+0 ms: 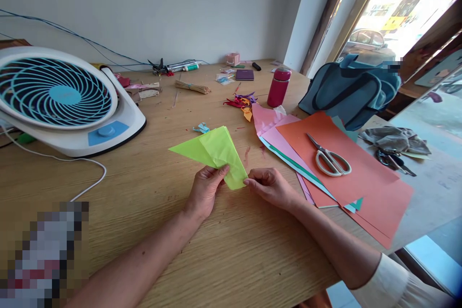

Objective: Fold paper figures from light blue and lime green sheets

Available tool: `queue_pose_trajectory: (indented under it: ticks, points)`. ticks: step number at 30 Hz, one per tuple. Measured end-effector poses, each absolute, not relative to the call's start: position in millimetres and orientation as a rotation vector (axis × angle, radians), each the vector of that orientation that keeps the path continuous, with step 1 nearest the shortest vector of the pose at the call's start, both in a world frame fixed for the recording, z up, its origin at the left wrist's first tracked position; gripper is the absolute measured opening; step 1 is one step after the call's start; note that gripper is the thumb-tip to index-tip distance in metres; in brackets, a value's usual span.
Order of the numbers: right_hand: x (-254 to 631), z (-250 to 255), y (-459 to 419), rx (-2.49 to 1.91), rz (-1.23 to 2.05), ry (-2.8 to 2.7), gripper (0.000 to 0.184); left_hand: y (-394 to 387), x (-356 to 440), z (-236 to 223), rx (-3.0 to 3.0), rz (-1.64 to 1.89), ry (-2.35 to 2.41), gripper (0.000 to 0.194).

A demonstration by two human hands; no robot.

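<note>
A folded sheet of yellow-green paper (pixel 218 151) is held between my two hands over the wooden table. Its long pointed corner reaches out to the left. My left hand (pixel 207 185) pinches the lower edge, thumb on top and the other fingers hidden behind the sheet. At the lower right corner, the thumb and fingertips of my right hand (pixel 270 185) close on the paper's edge. Just beyond the paper lies a small light-blue paper scrap (pixel 201 128).
To the right, white-handled scissors (pixel 334 163) lie on stacked orange and pink paper sheets (pixel 364 178). Behind are a red bottle (pixel 279 87), coloured scraps (pixel 247 106), a bundle of sticks (pixel 193 87) and a blue bag (pixel 342 89). A white fan (pixel 72 101) with a cord stands left.
</note>
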State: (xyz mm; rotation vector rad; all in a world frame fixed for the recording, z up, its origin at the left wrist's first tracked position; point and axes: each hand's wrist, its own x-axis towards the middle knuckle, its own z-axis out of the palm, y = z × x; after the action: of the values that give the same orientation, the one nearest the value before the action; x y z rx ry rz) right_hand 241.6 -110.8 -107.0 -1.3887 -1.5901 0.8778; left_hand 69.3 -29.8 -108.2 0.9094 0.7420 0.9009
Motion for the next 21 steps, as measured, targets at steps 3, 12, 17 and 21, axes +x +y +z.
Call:
queue_pose_trajectory:
  ticks: [3, 12, 17, 21]
  points:
    - [243, -107, -111, -1.398, 0.876, -1.623, 0.041, -30, 69, -107, 0.869, 0.892, 0.726, 0.028]
    - [257, -110, -109, -1.463, 0.744, -1.706, 0.036, -30, 70, -111, 0.87, 0.894, 0.719, 0.028]
    - [261, -111, -108, -1.49, 0.718, -1.69, 0.037, -27, 72, -114, 0.894, 0.927, 0.695, 0.031]
    - [257, -112, -108, -1.523, 0.678, -1.699, 0.035, -26, 72, -120, 0.994, 0.906, 0.668, 0.031]
